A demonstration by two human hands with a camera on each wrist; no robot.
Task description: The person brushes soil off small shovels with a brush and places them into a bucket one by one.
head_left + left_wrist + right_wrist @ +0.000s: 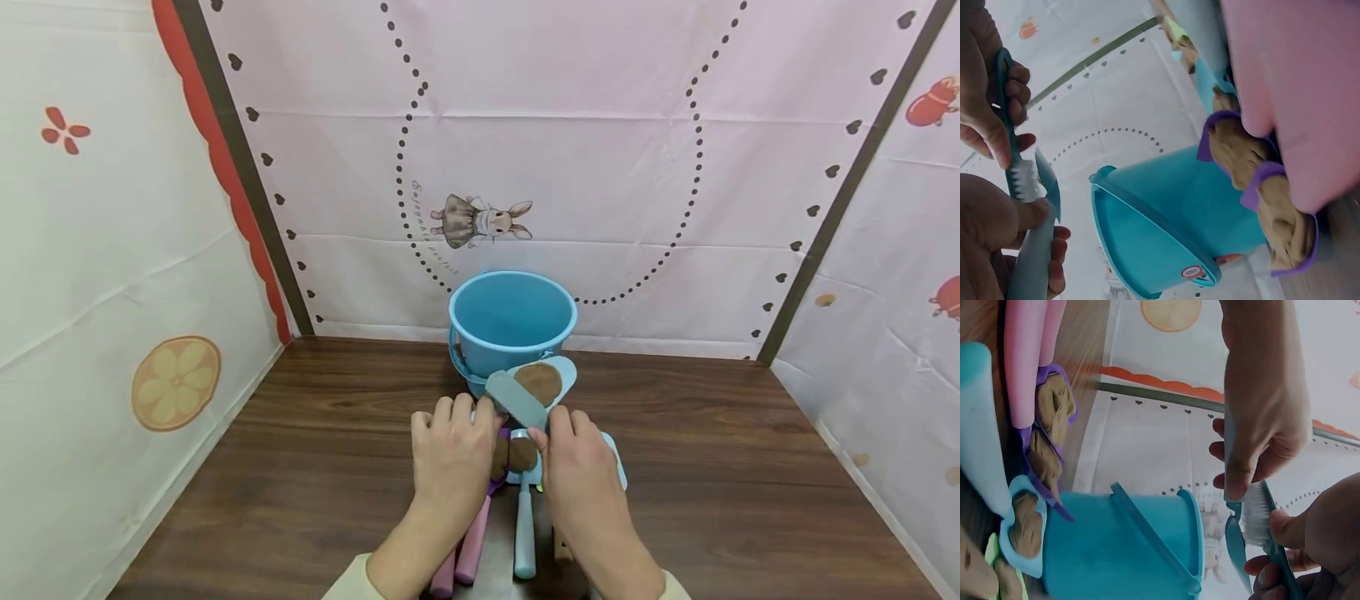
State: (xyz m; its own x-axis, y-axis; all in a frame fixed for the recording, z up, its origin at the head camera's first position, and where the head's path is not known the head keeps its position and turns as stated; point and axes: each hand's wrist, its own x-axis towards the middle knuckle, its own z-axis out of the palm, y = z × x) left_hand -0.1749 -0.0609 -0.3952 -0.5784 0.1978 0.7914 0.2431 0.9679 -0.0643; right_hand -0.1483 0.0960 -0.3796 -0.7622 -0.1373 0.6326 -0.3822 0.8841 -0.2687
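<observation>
My left hand [453,454] grips the pale blue handle of a small shovel [1034,259]; its teal blade [1049,184] shows past the fingers in the left wrist view. My right hand [585,479] holds a teal brush [517,400] with white bristles [1255,519]. The bristles lie against the shovel near its neck and blade. Both hands are raised in front of a blue bucket [498,358]. In the head view the left hand and brush hide most of the shovel.
Below the hands, purple scoops [1054,406] with pink handles [472,542] hold brown sand-like material. Pale blue scoops [525,533] [567,371] hold it too, as does a green one [991,550]. A wooden handle [562,546] lies by the right wrist. Printed cloth [630,192] walls the brown table [315,467].
</observation>
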